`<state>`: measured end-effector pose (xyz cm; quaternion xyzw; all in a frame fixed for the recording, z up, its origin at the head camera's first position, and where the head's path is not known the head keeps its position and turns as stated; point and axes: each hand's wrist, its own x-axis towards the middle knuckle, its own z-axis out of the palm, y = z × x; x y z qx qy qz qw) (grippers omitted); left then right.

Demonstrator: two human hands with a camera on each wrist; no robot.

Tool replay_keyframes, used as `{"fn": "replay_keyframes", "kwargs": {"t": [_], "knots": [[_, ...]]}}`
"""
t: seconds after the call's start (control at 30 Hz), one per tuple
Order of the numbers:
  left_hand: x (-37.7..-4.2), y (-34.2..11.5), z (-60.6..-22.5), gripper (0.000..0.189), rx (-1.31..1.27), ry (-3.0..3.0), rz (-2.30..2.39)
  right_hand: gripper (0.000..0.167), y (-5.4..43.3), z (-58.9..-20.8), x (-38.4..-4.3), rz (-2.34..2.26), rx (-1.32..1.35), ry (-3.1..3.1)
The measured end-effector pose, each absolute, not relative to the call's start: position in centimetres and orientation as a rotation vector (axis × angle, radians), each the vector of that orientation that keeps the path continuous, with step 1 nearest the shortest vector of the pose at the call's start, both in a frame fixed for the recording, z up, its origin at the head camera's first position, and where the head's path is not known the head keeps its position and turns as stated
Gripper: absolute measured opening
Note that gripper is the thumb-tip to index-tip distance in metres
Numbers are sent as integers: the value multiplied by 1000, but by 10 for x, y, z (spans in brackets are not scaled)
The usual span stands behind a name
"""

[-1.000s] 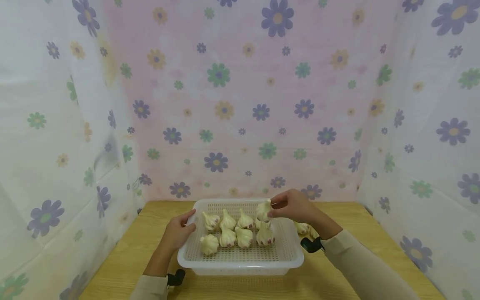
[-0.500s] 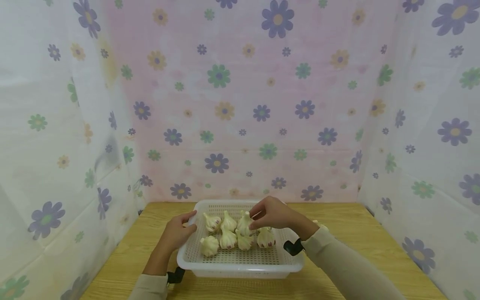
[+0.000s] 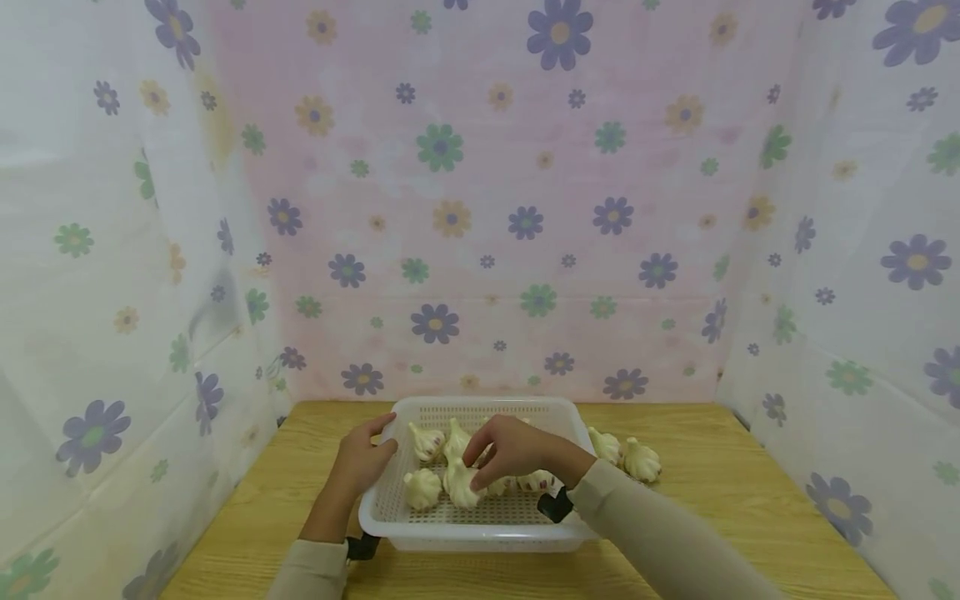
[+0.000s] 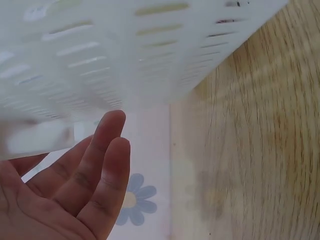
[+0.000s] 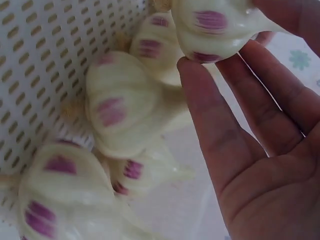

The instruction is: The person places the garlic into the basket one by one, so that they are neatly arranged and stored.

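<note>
My right hand (image 3: 510, 450) is over the white plastic basket (image 3: 487, 531), pinching a pale garlic bulb (image 3: 461, 487) between thumb and fingers. In the right wrist view this bulb (image 5: 212, 30) shows purple patches, and the fingertips meet its side. More garlic bulbs lie beneath and around it, among them one at the back left (image 3: 427, 442) and one at the front left (image 3: 422, 489). The hand covers part of those to its right. My left hand (image 3: 360, 458) grips the basket's left rim; in the left wrist view its fingers (image 4: 107, 155) are below the rim.
Two loose garlic bulbs, a nearer one (image 3: 641, 460) and another (image 3: 604, 446), lie on the wooden table (image 3: 720, 500) right of the basket. Flowered cloth (image 3: 495, 208) hangs behind and on both sides.
My right hand has carried the garlic bulb from the basket's back right, leftward and toward me. The left hand stays at the rim. The loose bulbs at the right show more fully.
</note>
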<state>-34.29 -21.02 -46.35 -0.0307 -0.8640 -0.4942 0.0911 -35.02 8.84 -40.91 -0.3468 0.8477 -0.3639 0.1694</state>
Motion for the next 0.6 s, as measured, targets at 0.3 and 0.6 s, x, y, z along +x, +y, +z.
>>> {"fn": "replay_keyframes", "kwargs": {"t": [0.3, 0.6], "knots": [[-343, -210, -463, 56, -62, -2595, -1419, 24, 61, -415, -346, -859, -1098, 2379], [-344, -209, -463, 57, -52, -2602, -1413, 22, 38, -420, -345, -801, -1096, 2416]]}}
